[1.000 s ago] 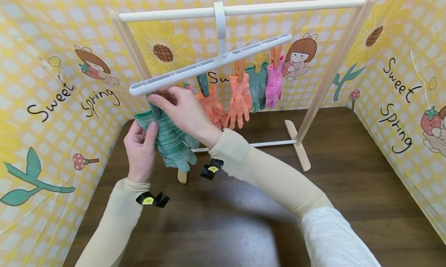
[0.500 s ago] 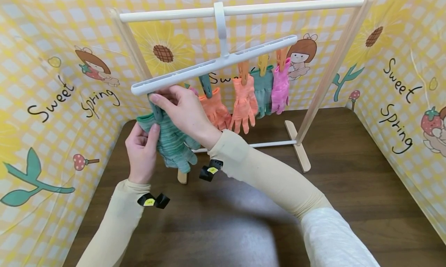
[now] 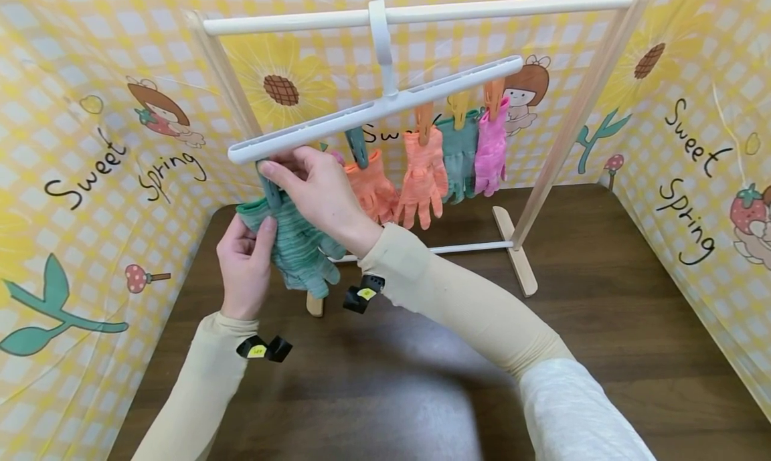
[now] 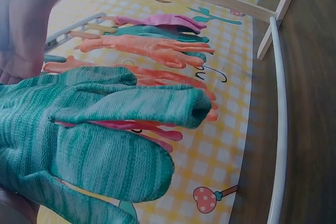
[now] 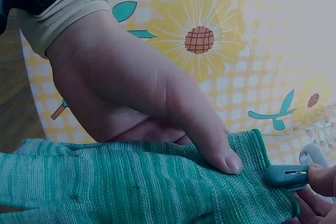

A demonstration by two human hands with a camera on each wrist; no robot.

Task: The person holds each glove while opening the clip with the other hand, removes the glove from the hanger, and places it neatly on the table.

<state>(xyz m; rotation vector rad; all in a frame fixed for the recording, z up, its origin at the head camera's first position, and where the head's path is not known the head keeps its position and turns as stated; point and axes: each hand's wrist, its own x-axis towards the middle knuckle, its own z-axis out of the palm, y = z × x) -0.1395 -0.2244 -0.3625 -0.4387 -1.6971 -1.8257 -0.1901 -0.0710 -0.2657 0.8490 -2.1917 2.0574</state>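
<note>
My left hand (image 3: 247, 267) pinches the cuff of a green striped knit glove (image 3: 295, 243) between thumb and fingers. My right hand (image 3: 328, 197) holds a dark teal clothespin (image 3: 271, 188) just under the left end of a pale grey hanger (image 3: 307, 128). In the right wrist view, that clothespin (image 5: 286, 176) sits on the edge of the glove's cuff (image 5: 247, 150), with my left thumb (image 5: 231, 161) pressed on the knit. Along the tilted hanger, orange gloves (image 3: 421, 173), another green glove (image 3: 460, 153) and a pink glove (image 3: 490, 153) hang from clothespins.
The hanger hooks over the white top bar (image 3: 512, 7) of a wooden rack standing on a dark brown table (image 3: 602, 314). Its right foot (image 3: 515, 253) lies behind my right forearm. A yellow checked cloth (image 3: 693, 79) surrounds the table on several sides.
The hanger's right end has swung to the right, and the gloves hanging there moved with it. Both hands have stayed nearly in place, still holding the glove and the clothespin.
</note>
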